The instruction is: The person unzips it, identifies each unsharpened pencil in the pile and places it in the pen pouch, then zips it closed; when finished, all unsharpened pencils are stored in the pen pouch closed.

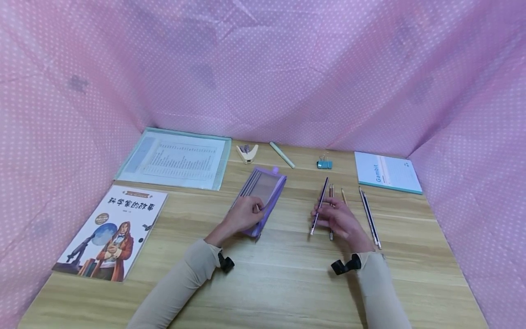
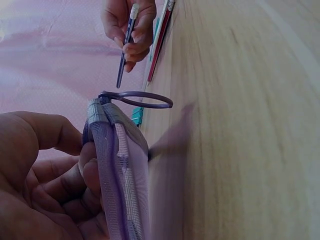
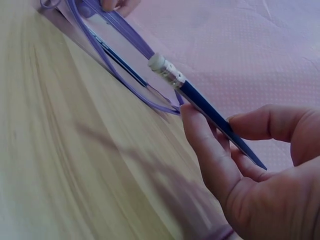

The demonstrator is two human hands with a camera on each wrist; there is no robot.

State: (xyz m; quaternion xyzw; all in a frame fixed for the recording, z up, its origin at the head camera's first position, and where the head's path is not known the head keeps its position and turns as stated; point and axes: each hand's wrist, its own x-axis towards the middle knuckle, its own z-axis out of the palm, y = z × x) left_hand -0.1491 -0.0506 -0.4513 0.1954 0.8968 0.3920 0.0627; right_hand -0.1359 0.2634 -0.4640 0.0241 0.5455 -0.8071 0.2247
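My left hand (image 1: 245,214) grips the near part of a purple mesh pencil case (image 1: 276,196), thumb and fingers on its edge. A loop-shaped zip pull (image 2: 145,95) sticks out from the case's end in the left wrist view. My right hand (image 1: 342,221) pinches a dark blue pencil (image 3: 207,112) between thumb and fingers. That pencil has a white eraser and is held tilted above the table, apart from the case. In the right wrist view the case gapes along its zip, and a blue pencil (image 3: 120,60) shows within it.
Several pencils lie right of the case, among them a striped pair (image 1: 370,221). Behind are a staple remover (image 1: 247,154), a pale green pen (image 1: 282,155) and a teal binder clip (image 1: 324,164). A book (image 1: 111,233), document folder (image 1: 176,160) and notebook (image 1: 388,172) lie at the sides.
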